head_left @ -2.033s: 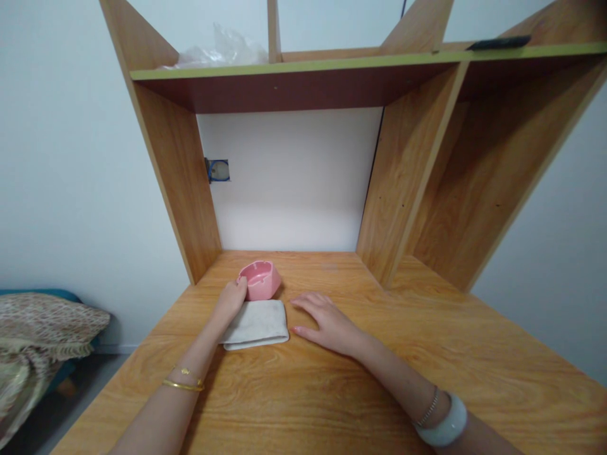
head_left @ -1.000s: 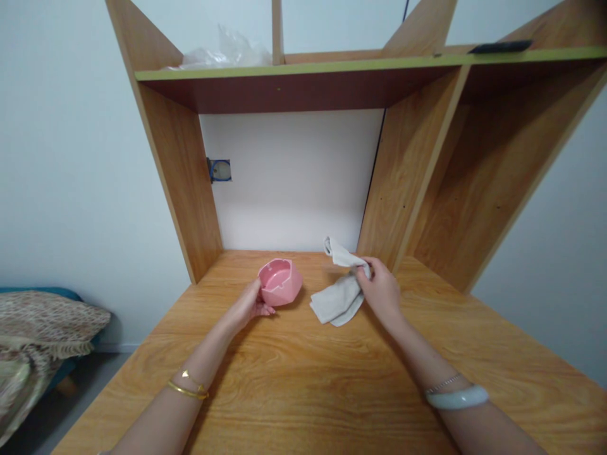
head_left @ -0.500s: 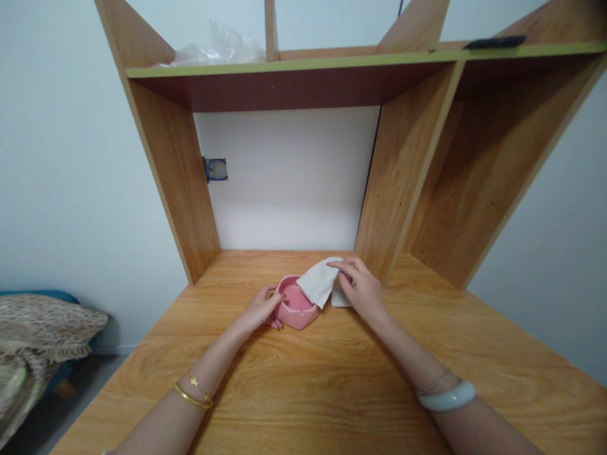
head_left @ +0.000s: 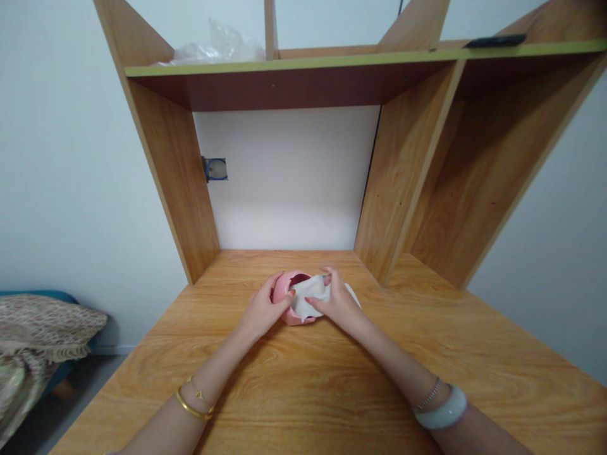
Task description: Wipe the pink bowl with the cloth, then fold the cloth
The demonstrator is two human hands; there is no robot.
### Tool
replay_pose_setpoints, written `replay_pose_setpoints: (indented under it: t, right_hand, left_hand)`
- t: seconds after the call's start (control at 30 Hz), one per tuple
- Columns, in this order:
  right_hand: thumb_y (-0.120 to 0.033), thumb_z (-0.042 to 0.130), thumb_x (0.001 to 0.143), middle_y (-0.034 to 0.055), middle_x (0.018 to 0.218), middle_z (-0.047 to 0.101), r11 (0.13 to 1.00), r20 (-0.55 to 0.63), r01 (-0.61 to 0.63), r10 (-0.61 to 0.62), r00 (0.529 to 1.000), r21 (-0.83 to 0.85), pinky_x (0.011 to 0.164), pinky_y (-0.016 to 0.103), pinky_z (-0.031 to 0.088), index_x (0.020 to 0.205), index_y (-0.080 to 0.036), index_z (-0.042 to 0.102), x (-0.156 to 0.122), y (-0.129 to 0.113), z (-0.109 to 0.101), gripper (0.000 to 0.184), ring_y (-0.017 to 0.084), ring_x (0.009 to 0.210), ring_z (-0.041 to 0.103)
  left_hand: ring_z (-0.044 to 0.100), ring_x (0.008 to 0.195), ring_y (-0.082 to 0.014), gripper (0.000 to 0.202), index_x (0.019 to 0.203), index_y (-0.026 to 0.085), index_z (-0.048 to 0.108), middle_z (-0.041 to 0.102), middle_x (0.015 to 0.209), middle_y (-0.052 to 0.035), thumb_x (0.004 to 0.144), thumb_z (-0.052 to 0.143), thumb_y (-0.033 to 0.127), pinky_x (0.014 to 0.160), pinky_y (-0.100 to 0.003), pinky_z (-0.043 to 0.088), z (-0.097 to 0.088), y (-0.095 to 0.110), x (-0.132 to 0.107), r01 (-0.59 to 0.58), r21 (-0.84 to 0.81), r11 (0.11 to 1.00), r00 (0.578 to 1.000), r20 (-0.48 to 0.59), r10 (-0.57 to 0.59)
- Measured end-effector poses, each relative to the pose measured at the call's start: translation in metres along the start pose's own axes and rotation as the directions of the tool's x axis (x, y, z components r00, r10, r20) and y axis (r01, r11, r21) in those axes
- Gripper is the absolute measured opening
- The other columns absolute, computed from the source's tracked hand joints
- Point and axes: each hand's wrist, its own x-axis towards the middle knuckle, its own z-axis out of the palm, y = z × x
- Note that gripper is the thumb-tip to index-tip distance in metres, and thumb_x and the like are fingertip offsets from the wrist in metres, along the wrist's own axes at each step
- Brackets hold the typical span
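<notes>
Pink dish (head_left: pixel 286 297) sits dead centre between both hands, tilted up off the surface (head_left: pixel 303 385) with its opening facing the right hand and slightly up.

Left hand (head_left: pixel 263 311): curled around the dish's left and near side, fingers closed on the rim, holding it tipped. The dish's base looks just clear of the surface or resting on its near edge; cannot tell which.

Right hand (head_left: pixel 336 302): closed on a white cloth (head_left: pixel 310 296), fingertips pressing it into the dish's opening from the right. Thumb up at the far rim, the other fingers lower. A tail of cloth trails out past the right wrist side, towards the wooden upright.

Key relation: cloth is inside the bowl, the dish is between the hands, and the two hands face each other across it on a left-right line. Both are equally near; left carries the dish, right carries the cloth. The dish's open face runs along that same line, so any rub from the right hand pushes straight into the left palm.

Beyond the hands: desk hutch with a shelf (head_left: pixel 303 63) overhead, clear plastic bag (head_left: pixel 215 47) on it, up-left.
</notes>
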Motion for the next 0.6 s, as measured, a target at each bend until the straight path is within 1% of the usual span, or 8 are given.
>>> replay_pose_setpoints:
  t: [0.07,0.13,0.2,0.27,0.37,0.5,0.6]
  right_hand:
    - [-0.024,0.061,0.058,0.0096,0.107,0.050,1.000,0.001,-0.016,0.016,1.000,0.020,0.076,0.032,0.043,0.121,-0.016,0.030,0.000,0.002,0.007,0.071,0.021,0.095,0.052]
    - [-0.019,0.058,0.059,0.0112,0.114,0.048,1.000,-0.002,-0.023,0.023,1.000,0.001,0.083,0.034,0.040,0.123,-0.016,0.030,0.000,0.003,0.012,0.070,0.022,0.104,0.048]
    - [-0.015,0.054,0.060,0.0123,0.115,0.049,0.998,-0.005,-0.045,0.044,0.999,-0.033,0.087,0.035,0.038,0.122,-0.014,0.034,0.000,0.003,0.014,0.065,0.022,0.107,0.047]
    - [-0.014,0.052,0.062,0.0124,0.113,0.052,0.996,-0.004,-0.067,0.067,0.998,-0.066,0.086,0.034,0.039,0.120,-0.013,0.037,0.001,0.002,0.014,0.060,0.022,0.104,0.049]
    - [-0.018,0.051,0.066,0.0123,0.113,0.053,0.988,-0.013,-0.064,0.063,0.998,-0.138,0.083,0.035,0.041,0.121,-0.015,0.038,0.001,-0.004,0.005,0.056,0.023,0.101,0.051]
    - [-0.022,0.049,0.071,0.0137,0.111,0.053,0.958,-0.006,0.008,-0.010,1.000,-0.287,0.078,0.036,0.042,0.124,-0.015,0.035,0.001,-0.017,-0.009,0.056,0.025,0.099,0.052]
    - [-0.024,0.051,0.071,0.0136,0.108,0.054,0.925,-0.012,0.067,-0.077,0.997,-0.373,0.077,0.037,0.041,0.126,-0.015,0.033,0.001,-0.025,-0.015,0.058,0.027,0.098,0.051]
  left_hand:
    - [0.051,0.103,-0.0215,0.051,0.120,0.019,0.046,0.055,0.116,-0.0058,0.071,0.055,0.030,0.092,-0.033,0.037,-0.001,0.008,-0.003,-0.002,0.040,0.999,1.000,-0.010,0.002]
    - [0.050,0.105,-0.0218,0.053,0.120,0.019,0.046,0.054,0.117,-0.0047,0.069,0.056,0.027,0.094,-0.033,0.035,0.000,0.015,-0.006,-0.041,0.075,0.996,0.999,0.002,0.041]
    - [0.049,0.107,-0.0217,0.055,0.121,0.019,0.046,0.053,0.119,-0.0040,0.068,0.056,0.025,0.094,-0.032,0.035,0.001,0.021,-0.007,-0.108,0.123,0.987,0.994,0.038,0.104]
    - [0.050,0.105,-0.0220,0.056,0.122,0.019,0.045,0.053,0.118,-0.0042,0.067,0.056,0.026,0.094,-0.032,0.036,0.002,0.024,-0.008,-0.165,0.181,0.969,0.985,0.076,0.154]
    - [0.052,0.101,-0.0231,0.057,0.122,0.019,0.045,0.055,0.115,-0.0053,0.067,0.055,0.027,0.091,-0.033,0.038,0.004,0.025,-0.008,-0.194,0.250,0.949,0.980,0.097,0.175]
    - [0.053,0.099,-0.0235,0.055,0.121,0.018,0.046,0.057,0.112,-0.0059,0.067,0.053,0.027,0.090,-0.033,0.039,0.005,0.024,-0.008,-0.187,0.286,0.940,0.981,0.096,0.166]
    - [0.053,0.098,-0.0238,0.056,0.120,0.019,0.047,0.057,0.112,-0.0054,0.065,0.055,0.026,0.090,-0.033,0.038,0.004,0.024,-0.009,-0.208,0.300,0.931,0.977,0.107,0.184]
